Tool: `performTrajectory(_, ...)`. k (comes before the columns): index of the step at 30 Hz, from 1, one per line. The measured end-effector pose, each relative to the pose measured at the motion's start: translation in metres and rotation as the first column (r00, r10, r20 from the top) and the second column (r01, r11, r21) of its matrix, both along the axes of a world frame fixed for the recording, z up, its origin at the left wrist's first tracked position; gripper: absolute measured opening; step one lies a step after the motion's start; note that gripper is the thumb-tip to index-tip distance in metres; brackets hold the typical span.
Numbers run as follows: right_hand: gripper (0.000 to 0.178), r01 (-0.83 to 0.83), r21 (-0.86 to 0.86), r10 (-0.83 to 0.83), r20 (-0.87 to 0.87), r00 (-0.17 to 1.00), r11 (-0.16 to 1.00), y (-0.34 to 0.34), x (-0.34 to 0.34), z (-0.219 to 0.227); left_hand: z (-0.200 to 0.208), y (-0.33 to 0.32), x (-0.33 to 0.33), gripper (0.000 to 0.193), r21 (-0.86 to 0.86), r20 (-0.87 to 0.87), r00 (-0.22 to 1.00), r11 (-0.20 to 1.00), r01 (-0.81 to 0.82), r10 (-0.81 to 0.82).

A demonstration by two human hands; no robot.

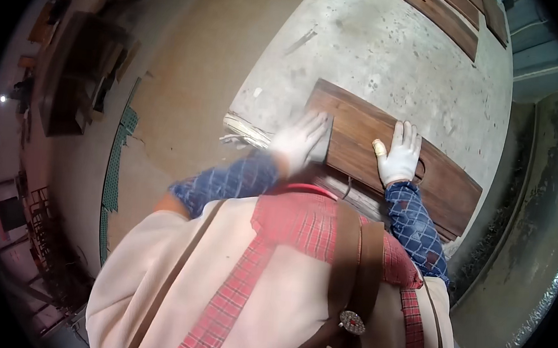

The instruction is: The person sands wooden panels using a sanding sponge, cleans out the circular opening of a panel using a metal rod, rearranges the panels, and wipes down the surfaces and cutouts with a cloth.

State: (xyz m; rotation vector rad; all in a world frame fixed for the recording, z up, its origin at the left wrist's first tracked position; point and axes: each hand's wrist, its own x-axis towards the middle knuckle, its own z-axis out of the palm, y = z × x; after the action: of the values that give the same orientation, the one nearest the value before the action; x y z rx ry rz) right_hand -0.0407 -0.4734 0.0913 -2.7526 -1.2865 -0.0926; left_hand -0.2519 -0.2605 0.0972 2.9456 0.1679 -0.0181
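A dark brown wooden board (pixel 359 131) with visible grain lies near the close edge of the worktable, slanting down to the right. My right hand (pixel 400 158), in a white glove with a yellowish covering on the thumb, rests flat on it with fingers stretched out. Next to that palm is a round cut or ring shape (pixel 421 171), partly covered. My left hand (pixel 299 140), also gloved in white and slightly blurred, lies with straight fingers on the board's left part. Under its palm shows a thin grey flat piece (pixel 322 141), whose kind I cannot tell.
The boards lie on a pale, stained worktable (pixel 365 47). More brown wooden boards (pixel 442 17) lie at its far right. Whitish padding (pixel 246 130) sticks out at the near left edge. Dark wooden furniture (pixel 82 76) stands off to the left, beyond a green strip (pixel 117 156).
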Motion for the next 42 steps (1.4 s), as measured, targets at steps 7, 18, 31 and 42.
performTrajectory(7,0.079,-0.020,0.048,0.020,-0.009,1.000,0.999,-0.001,-0.002,0.007,-0.009,0.014,0.028,0.074,-0.202,0.173,0.963,0.964,-0.172,0.208)
performTrajectory(18,0.078,-0.064,0.111,0.060,0.038,0.998,0.992,-0.004,-0.006,0.005,0.054,-0.021,-0.092,0.063,-0.340,-0.116,0.947,0.883,-0.322,0.300)
performTrajectory(31,0.066,0.200,-0.127,-0.195,0.048,0.980,0.972,0.005,-0.026,0.042,0.016,-0.043,-0.390,0.070,-0.777,-0.410,0.470,-0.029,-0.628,0.782)
performTrajectory(42,0.084,0.264,-0.265,-0.279,-0.021,0.960,0.927,0.151,-0.146,0.094,0.011,0.002,-0.525,0.061,-0.651,-0.210,0.308,0.103,-0.752,0.928)
